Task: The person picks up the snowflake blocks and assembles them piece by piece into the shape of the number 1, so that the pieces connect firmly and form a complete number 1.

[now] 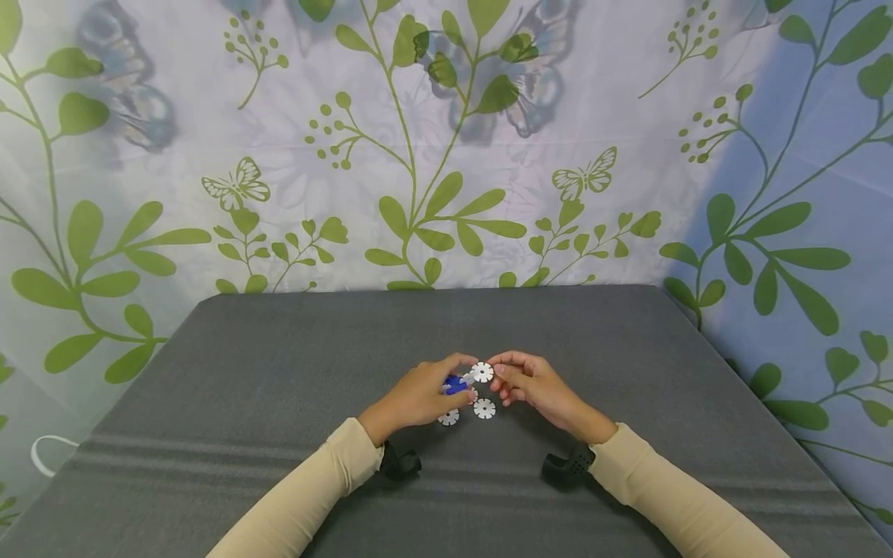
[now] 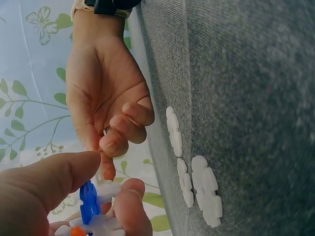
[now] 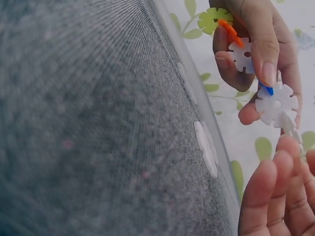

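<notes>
My left hand point(image 1: 418, 393) grips a linked chain of notched plastic discs. In the right wrist view the chain runs from a green disc point(image 3: 208, 20) through an orange disc point(image 3: 230, 32) and a white disc point(image 3: 240, 55) to a blue disc point(image 3: 269, 90), mostly covered by fingers. Beyond the blue one sits another white disc point(image 3: 269, 107), with an end white disc point(image 3: 290, 129) joined at an angle. At that end disc, my right hand point(image 1: 536, 385) pinches the edge between thumb and index finger; its other fingers are curled.
Loose white discs lie flat on the grey cloth under the hands, one white disc point(image 1: 484, 408) between them and another point(image 1: 449, 418) below the left hand. A patterned curtain point(image 1: 446, 155) hangs behind the grey table point(image 1: 279, 349). At the left edge is a white loop point(image 1: 43, 457).
</notes>
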Available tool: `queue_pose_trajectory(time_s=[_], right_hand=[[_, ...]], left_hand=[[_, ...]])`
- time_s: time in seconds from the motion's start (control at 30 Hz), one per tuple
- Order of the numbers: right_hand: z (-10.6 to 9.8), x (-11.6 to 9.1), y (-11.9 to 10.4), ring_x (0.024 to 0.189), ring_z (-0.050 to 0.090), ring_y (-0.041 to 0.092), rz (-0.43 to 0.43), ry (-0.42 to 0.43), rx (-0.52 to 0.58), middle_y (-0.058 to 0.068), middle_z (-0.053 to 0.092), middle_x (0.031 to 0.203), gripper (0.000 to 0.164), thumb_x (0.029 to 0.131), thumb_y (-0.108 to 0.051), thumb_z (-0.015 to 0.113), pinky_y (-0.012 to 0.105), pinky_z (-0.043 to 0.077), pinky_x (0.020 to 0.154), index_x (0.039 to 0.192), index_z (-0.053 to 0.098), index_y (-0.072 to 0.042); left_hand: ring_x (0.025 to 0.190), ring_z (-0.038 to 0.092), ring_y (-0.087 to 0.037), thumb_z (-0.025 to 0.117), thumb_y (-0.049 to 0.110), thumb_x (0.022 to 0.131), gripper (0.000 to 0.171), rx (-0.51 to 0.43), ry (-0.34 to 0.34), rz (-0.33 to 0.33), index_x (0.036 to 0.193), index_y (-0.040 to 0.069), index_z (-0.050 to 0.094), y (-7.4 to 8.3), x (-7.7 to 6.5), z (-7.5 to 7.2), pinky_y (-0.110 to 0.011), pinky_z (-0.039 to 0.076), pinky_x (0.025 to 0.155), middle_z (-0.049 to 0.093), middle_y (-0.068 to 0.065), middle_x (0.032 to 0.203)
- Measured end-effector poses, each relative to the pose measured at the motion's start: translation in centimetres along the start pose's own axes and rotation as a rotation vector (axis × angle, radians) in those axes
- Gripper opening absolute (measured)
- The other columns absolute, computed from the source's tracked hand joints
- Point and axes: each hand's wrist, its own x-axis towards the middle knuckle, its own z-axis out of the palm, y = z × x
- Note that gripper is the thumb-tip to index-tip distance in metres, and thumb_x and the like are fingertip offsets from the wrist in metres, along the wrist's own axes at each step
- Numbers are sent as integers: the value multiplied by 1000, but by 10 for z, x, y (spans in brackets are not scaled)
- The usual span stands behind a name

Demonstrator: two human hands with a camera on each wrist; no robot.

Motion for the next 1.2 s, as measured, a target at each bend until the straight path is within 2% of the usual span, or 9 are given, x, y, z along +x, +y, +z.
queue_pose_trajectory(time_s=[0.17, 0.33, 0.57, 0.77, 0.9, 1.2], right_hand=[[-3, 0, 3, 78, 65, 11, 9, 2, -66, 5, 71, 95, 30, 111, -3, 57, 25, 60, 72, 131, 57, 19], [-4, 1, 6, 78, 64, 11, -21, -60, -237, 8, 70, 99, 29, 105, -1, 66, 25, 58, 68, 127, 62, 18], [-4, 1, 7, 57, 50, 4, -50, -120, -419, 10, 67, 99, 35, 92, 3, 82, 21, 45, 52, 123, 72, 13], [-4, -1, 5, 51, 49, 2, -99, -151, -555, 11, 67, 105, 27, 89, -1, 87, 23, 47, 50, 115, 80, 5], [-5, -2, 5, 51, 49, 3, -95, -161, -568, 9, 65, 107, 24, 90, -3, 87, 23, 47, 50, 112, 81, 2], [-7, -1, 10, 61, 53, 5, -72, -179, -446, 6, 66, 92, 22, 89, 4, 84, 22, 48, 54, 107, 71, 6]], left_hand=[[112, 74, -33, 71, 27, 106, 51, 18, 17, -8, 153, 11, 58, -3, 1, 0, -54, 58, 95, 72, -19, 133], [110, 75, -31, 72, 27, 106, 51, 25, 20, -17, 153, 12, 58, -5, 1, 0, -54, 59, 94, 73, -18, 131], [118, 73, -36, 71, 27, 106, 52, 15, 19, -27, 154, 11, 57, -5, 0, -1, -58, 57, 99, 71, -21, 137], [119, 73, -35, 72, 26, 106, 51, 24, 28, -19, 152, 11, 59, -4, 0, 0, -57, 56, 100, 72, -20, 136], [118, 73, -35, 72, 27, 106, 51, 30, 29, -22, 152, 11, 59, -4, 0, 1, -57, 57, 99, 73, -19, 135], [119, 73, -35, 72, 26, 106, 51, 18, 19, -23, 152, 10, 59, -4, 0, 1, -56, 57, 99, 72, -20, 135]])
